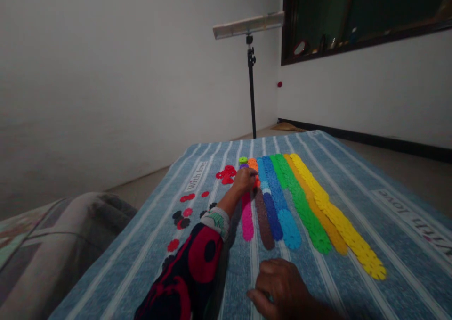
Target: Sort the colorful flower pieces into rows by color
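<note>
My left hand [244, 180] reaches over the far ends of the rows, its fingers bent together against the row of orange discs [253, 162]. Whatever is between its fingertips is hidden. Nearest to it are a red pile of notched plastic discs [227, 174], a lime-green disc [243, 160] and, below the wrist, a pink row [247, 221] and a brown row [264, 218]. My right hand [278, 287] rests near the front of the cloth with its fingers curled in; nothing shows in it.
Overlapping blue [274, 188], green [307, 216] and yellow [353, 240] rows lie to the right. Loose red [173, 245] and black discs [181, 220] are scattered left on the striped cloth [148, 225]. Behind stands a black pole [252, 89] with a flat panel on top.
</note>
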Tool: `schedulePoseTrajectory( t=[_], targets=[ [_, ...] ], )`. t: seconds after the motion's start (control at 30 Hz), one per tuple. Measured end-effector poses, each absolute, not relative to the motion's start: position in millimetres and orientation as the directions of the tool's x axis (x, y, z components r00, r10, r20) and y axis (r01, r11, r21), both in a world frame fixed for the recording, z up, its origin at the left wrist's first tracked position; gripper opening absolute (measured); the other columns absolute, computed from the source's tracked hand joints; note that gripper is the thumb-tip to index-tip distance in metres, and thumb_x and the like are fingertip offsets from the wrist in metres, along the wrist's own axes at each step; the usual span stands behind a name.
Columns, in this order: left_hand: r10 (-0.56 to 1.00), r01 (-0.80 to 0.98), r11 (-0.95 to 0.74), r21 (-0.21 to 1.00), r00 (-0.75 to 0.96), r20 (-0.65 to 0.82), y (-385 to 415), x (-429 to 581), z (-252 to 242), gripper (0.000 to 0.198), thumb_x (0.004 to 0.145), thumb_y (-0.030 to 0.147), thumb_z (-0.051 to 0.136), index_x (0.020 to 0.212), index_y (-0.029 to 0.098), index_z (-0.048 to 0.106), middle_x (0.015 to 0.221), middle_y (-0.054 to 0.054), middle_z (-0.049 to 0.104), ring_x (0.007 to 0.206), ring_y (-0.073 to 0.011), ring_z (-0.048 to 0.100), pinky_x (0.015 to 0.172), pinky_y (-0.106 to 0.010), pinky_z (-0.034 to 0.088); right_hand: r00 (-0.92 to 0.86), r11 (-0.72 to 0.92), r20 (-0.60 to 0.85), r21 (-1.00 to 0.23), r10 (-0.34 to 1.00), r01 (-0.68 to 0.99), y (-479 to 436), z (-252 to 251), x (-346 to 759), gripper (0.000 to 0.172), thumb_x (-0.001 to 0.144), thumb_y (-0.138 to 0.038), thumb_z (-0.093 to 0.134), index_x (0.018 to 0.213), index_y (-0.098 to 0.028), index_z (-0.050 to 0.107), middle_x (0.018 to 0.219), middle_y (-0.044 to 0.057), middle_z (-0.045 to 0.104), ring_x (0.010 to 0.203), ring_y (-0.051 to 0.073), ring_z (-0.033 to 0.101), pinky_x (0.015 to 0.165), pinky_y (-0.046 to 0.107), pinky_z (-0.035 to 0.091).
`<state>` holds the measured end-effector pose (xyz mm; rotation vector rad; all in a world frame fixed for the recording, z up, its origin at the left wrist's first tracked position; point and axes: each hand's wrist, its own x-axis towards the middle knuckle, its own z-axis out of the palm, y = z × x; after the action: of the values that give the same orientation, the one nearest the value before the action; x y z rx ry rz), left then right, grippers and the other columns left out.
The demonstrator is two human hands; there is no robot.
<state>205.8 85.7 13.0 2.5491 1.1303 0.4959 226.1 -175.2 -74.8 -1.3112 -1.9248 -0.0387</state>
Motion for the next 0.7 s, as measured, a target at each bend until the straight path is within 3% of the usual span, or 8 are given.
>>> schedulePoseTrajectory(
  t=[0.33, 0.47, 0.7],
  targets=[
    [0.851, 0.666, -0.51, 0.545, 0.483, 0.206, 66.9, 86.6, 13.5, 0.026, 0.075, 0.016, 0.054, 0.089, 0.016, 0.077, 0.095, -0.006, 0.077, 0.092, -0.0222, 0.07, 0.089, -0.031, 0.051, -0.167, 0.456, 0.574, -0.408, 0.802, 0.791, -180.8, -64.7, 230.2, 0.036, 0.086, -0.029, 0.057, 0.052, -0.019, 0.055, 0.053, -0.001, 0.055, 0.051, 0.011, 0.05, 0.053, 0.028, 0.024],
    [0.911, 0.695, -0.407, 0.593, 0.357, 0.207, 50.6, 28.4, 16.5, 0.018, 0.07, 0.021, 0.059, 0.076, 0.02, 0.076, 0.087, -0.006, 0.077, 0.09, -0.025, 0.069, 0.089, -0.036, 0.051, -0.187, 0.454, 0.536, -0.423, 0.823, 0.784, -184.4, -60.4, 231.4, 0.041, 0.091, -0.028, 0.053, 0.051, -0.018, 0.052, 0.053, -0.001, 0.053, 0.051, 0.01, 0.049, 0.053, 0.028, 0.025],
    [0.974, 0.636, -0.228, 0.738, 0.134, 0.185, 41.0, -44.6, 5.7, 0.024, 0.067, 0.036, 0.058, 0.077, 0.021, 0.074, 0.079, -0.006, 0.075, 0.085, -0.0276, 0.069, 0.082, -0.038, 0.055, -0.228, 0.436, 0.458, -0.421, 0.859, 0.796, -186.8, -58.0, 234.8, 0.041, 0.093, -0.025, 0.05, 0.053, -0.018, 0.05, 0.056, -0.001, 0.054, 0.053, 0.01, 0.052, 0.054, 0.026, 0.028]
  ],
)
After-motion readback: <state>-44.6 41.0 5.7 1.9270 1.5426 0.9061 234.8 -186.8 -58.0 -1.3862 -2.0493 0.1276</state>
